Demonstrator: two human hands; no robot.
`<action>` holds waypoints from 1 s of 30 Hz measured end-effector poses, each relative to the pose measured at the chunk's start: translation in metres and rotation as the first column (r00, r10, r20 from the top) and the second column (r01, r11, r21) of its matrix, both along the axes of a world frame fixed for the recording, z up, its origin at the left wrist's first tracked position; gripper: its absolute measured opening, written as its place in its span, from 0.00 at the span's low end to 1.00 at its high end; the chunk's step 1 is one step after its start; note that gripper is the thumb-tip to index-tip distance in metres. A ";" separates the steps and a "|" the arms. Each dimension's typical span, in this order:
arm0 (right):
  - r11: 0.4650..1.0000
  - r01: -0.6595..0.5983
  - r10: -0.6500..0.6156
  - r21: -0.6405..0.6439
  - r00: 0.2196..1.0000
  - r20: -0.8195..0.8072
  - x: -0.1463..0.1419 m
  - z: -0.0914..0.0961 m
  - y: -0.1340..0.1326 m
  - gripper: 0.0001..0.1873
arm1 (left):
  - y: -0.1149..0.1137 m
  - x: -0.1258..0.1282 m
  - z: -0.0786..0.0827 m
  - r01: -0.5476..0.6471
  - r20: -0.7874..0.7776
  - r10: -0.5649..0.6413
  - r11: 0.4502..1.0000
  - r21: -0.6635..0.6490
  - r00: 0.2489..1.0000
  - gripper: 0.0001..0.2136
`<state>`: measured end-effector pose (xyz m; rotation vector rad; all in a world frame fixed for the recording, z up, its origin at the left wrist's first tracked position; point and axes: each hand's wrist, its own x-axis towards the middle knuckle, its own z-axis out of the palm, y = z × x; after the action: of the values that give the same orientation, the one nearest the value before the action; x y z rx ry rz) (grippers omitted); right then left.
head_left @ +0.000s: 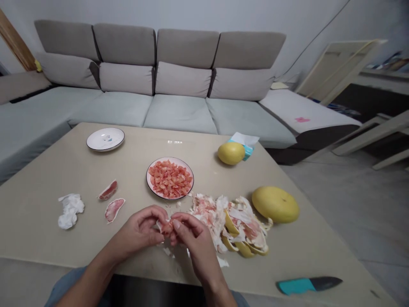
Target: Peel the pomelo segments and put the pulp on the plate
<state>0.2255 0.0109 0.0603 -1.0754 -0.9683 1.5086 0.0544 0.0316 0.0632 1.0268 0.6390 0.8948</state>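
Both hands meet just above the table's near edge, pinching one pink pomelo segment [167,227] between their fingertips. My left hand [142,228] curls round it from the left. My right hand [188,232] grips it from the right, thumb on top. Behind them stands a plate of pink fruit pieces [170,178]. A heap of peel and white membrane [233,224] lies right beside my right hand.
Two unpeeled segments [110,200] and a crumpled tissue [69,209] lie at the left. An empty white plate [105,139] sits farther back. A pomelo [231,153], a tissue pack [245,144], a pomelo half [275,204] and a teal-handled knife [308,284] are on the right. A grey sofa [159,85] runs behind.
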 end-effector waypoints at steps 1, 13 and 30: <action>0.999 0.035 -0.038 0.037 0.997 0.068 -0.001 0.001 0.000 0.12 | 0.000 0.001 -0.001 0.027 0.011 -0.026 0.999 -0.040 1.000 0.18; 1.000 0.004 -0.004 0.004 0.999 0.035 -0.007 -0.001 0.000 0.14 | -0.001 0.010 -0.005 -0.175 -0.175 0.161 0.983 -0.064 0.971 0.09; 0.994 0.071 -0.069 0.087 0.997 -0.024 -0.015 -0.006 -0.003 0.09 | -0.001 0.011 0.005 -0.145 -0.121 0.126 0.977 -0.159 0.985 0.13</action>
<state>0.2109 0.0081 0.0546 -1.0187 -0.9642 1.4051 0.0652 0.0309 0.0677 0.8939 0.8710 0.8913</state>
